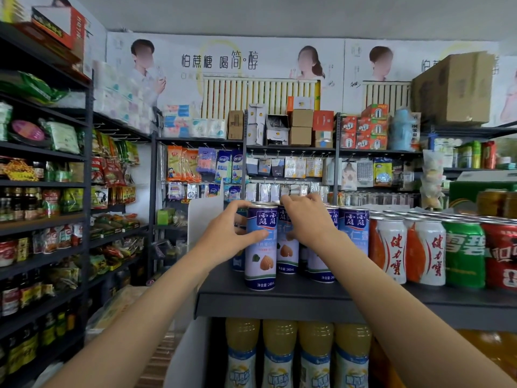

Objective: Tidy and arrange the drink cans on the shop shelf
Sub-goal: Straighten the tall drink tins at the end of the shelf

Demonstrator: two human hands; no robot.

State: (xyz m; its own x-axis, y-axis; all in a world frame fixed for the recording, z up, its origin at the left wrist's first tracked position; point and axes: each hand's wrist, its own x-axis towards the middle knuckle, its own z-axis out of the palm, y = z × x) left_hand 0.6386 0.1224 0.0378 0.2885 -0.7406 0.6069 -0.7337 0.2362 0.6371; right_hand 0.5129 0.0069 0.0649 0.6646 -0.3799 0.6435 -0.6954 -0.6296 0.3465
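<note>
Several tall blue-and-white almond drink cans stand on the dark shelf [279, 299] in front of me. My left hand [229, 236] wraps the front can [260, 261], thumb across its label and fingers behind its top. My right hand [307, 222] is closed over the top of the second blue can [287, 256] just behind it. More blue cans [353, 233] stand to the right, partly hidden by my right forearm. White-and-orange cans [425, 250], a green can [464, 253] and a red can [502, 256] continue the row rightward.
Yellow juice bottles [279, 354] fill the level below the shelf. A white card divider [205, 219] stands at the shelf's left end. Dark racks of snacks and bottles [42, 219] line the left aisle. Hanging goods and boxes [293, 163] fill the back wall.
</note>
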